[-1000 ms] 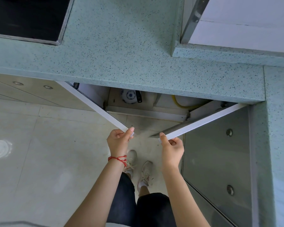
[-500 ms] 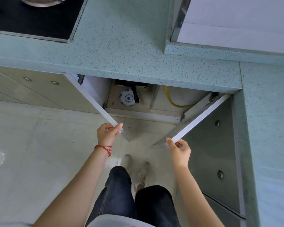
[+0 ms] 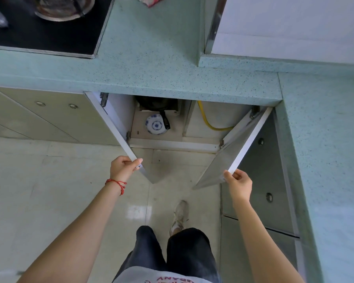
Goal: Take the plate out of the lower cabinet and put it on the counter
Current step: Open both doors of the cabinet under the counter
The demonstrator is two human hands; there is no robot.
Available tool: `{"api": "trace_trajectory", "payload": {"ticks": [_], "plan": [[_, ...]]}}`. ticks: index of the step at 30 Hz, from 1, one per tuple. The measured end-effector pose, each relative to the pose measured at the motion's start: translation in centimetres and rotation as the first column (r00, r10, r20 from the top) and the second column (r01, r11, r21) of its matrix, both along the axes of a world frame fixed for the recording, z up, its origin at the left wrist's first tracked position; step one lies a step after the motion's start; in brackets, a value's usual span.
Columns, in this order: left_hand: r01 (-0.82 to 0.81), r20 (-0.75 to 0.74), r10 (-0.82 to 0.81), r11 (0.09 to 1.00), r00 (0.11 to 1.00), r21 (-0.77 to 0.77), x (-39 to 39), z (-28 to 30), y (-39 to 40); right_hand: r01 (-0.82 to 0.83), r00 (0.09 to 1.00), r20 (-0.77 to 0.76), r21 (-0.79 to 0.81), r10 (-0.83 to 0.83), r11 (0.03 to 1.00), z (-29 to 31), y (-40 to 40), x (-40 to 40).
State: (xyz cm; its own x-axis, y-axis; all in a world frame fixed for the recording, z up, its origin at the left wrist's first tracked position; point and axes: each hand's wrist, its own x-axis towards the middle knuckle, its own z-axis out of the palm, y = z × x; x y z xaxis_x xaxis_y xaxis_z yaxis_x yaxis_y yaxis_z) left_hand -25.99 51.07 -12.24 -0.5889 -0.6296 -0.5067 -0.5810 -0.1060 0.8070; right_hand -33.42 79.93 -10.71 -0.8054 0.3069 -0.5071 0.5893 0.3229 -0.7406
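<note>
Head view: hands [image 3: 124, 166] grip flat doors [image 3: 246, 139] (round patterned plate [image 3: 156, 125] inside).

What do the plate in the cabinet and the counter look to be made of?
Plate: likely glazed ceramic, going by its glossy white surface with a blue painted pattern. Counter: probably stone or a solid-surface composite, pale green with fine dark speckles and a smooth, matte-looking top.

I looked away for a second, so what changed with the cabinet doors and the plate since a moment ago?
Both hands, left hand and right hand, swung the two white cabinet doors wider apart, grip unchanged. The blue-and-white patterned plate stays on the cabinet floor, untouched.
</note>
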Motion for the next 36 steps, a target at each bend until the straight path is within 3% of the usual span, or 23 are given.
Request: {"api": "trace_trajectory", "payload": {"ticks": [7, 17, 29, 36], "plan": [[0.021, 0.077, -0.015, 0.997, 0.997, -0.079, 2.3, -0.3, -1.6, 0.009, 0.996, -0.085, 0.132, 0.003, 0.991, 0.2, 0.2, 1.0], [0.062, 0.124, -0.033, 0.969, 0.992, -0.237, 4.2, -0.3, -2.6, 0.067, 0.989, -0.141, 0.194, -0.04, 0.979, 0.4, 3.2, 2.3], [0.125, 0.177, -0.068, 0.933, 0.982, -0.337, 7.3, 0.0, -5.4, 0.106, 0.99, -0.116, 0.257, -0.078, 0.961, 1.4, 5.2, 3.3], [0.085, 0.171, -0.019, 0.92, 0.985, -0.382, 9.4, 0.5, -7.6, 0.089, 0.994, -0.092, 0.34, -0.061, 0.936, 1.1, 5.7, 4.1]]}}
